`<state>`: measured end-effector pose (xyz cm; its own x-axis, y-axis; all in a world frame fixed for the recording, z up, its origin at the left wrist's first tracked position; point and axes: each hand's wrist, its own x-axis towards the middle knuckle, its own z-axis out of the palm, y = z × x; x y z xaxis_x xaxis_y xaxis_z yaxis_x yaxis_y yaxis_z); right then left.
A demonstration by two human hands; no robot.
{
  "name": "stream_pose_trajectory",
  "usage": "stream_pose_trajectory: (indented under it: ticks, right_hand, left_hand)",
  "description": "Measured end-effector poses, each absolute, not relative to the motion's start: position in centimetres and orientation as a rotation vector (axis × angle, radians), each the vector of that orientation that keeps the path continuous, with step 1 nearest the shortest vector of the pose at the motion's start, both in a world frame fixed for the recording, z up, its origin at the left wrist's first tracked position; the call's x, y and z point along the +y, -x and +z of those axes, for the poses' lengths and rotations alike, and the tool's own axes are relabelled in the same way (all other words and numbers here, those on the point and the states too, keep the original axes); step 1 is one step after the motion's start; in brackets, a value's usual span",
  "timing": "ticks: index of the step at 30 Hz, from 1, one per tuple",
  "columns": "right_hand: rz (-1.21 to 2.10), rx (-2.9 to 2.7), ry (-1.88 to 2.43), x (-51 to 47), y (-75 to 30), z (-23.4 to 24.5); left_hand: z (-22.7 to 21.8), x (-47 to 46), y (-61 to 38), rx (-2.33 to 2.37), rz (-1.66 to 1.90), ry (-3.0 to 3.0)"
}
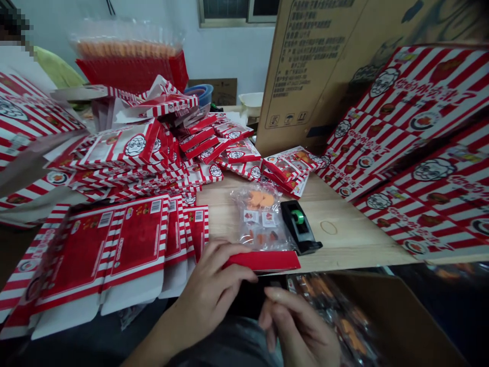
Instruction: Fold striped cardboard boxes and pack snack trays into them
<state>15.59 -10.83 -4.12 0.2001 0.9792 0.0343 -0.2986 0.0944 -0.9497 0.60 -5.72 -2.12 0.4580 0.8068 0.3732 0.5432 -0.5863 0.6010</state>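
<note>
My left hand (217, 275) grips the left end of a red box (263, 261) at the table's front edge, fingers above it and thumb in front. The box shows mostly its narrow red side, and a clear plastic packet (262, 219) with orange toy-like pieces and small white cards lies at its back edge. My right hand (298, 321) is just in front of the table edge, apart from the box. Its fingers are curled, with thumb and forefinger pinched together; whatever is between them, if anything, is too small to make out. A black tape dispenser (300, 227) with green tape stands right of the packet.
Flat red-and-white cartons (133, 239) lie at the left. Behind them are piled striped window boxes (133, 148). Stacked striped boxes (401, 127) and a large cardboard sheet (305, 66) stand at the right. Below the edge, an open carton (405, 311) holds bagged pieces. Part of another person shows far left.
</note>
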Motion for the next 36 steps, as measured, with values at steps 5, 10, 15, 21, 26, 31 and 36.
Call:
stream_pose_trajectory:
  ticks: [5,10,15,21,26,31,36]
  right_hand:
    - [1.103,-0.909,1.047,-10.0,-14.9,-4.0]
    - [1.077,-0.886,1.082,-9.3,-14.6,-4.4]
    - [1.07,-0.899,1.109,-9.3,-14.0,-5.2]
    - [1.061,-1.089,1.037,-9.3,-14.4,-6.3]
    - [1.011,-1.125,1.016,-9.1,-14.7,-6.4]
    - [1.011,-1.077,1.038,-9.2,-14.0,-6.1]
    - [0.857,-0.893,1.133,-9.5,-15.4,-7.1]
  left_hand:
    - [-1.7,-5.6,-0.7,1.145,0.894,-2.202]
    - [-1.5,-5.9,-0.5,1.096,0.897,-2.208]
    - [-1.4,-6.0,-0.6,1.158,0.83,-2.192]
    - [-1.8,-5.7,-1.3,1.227,1.009,-2.065]
    - [-2.2,-5.7,-2.2,1.317,1.144,-2.088]
    - [-2.5,-5.5,-2.7,1.374,1.224,-2.106]
    - [-2.6,-5.0,-2.5,1.403,1.234,-2.09]
